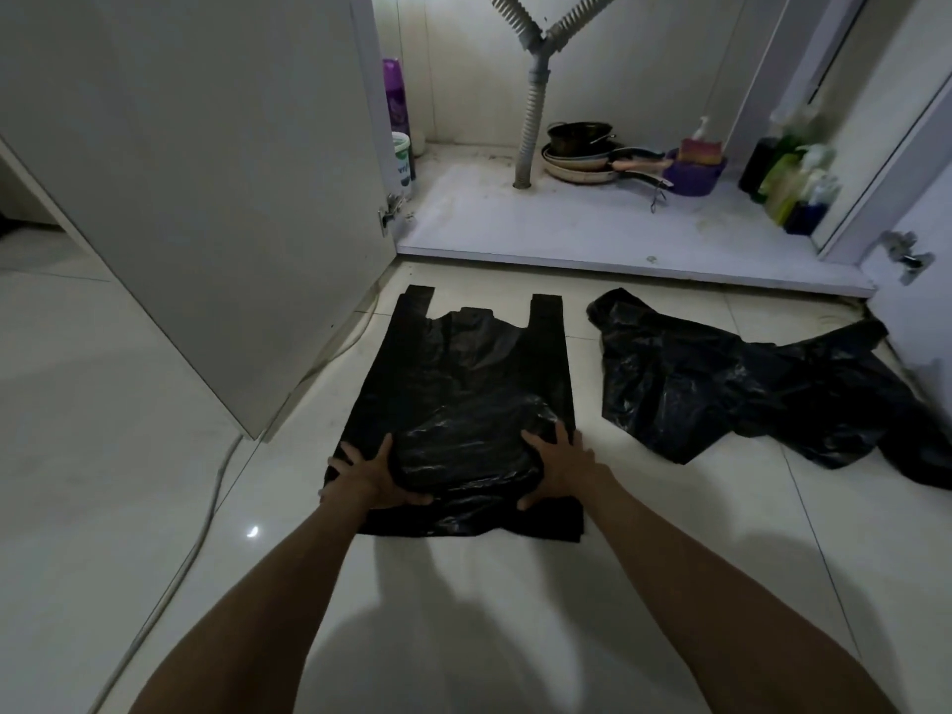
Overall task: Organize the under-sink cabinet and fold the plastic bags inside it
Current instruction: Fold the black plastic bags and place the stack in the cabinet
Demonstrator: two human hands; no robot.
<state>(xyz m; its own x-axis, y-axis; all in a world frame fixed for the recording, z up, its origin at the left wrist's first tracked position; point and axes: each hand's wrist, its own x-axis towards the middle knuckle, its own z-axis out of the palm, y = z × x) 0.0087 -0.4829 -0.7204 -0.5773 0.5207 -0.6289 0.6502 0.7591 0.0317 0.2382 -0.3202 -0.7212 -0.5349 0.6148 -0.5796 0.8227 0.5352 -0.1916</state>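
A black plastic bag [463, 373] lies flat on the white floor tiles before the open under-sink cabinet [592, 234], its two handles pointing at the cabinet. The bag's near end is turned up into a fold. My left hand [368, 476] grips the left side of that fold, thumb under the edge. On the fold's right side sits my right hand [559, 463], gripping it the same way. A second black bag [747, 389] lies crumpled on the floor to the right.
The left cabinet door [196, 198] stands open beside the bag. Inside are a drain hose [530, 121], stacked pans [587, 152], a purple basket [695, 170], bottles [793, 182] at right, a purple spray can [395, 95] and tub [403, 159] at left. A white cable [206, 517] runs along the floor.
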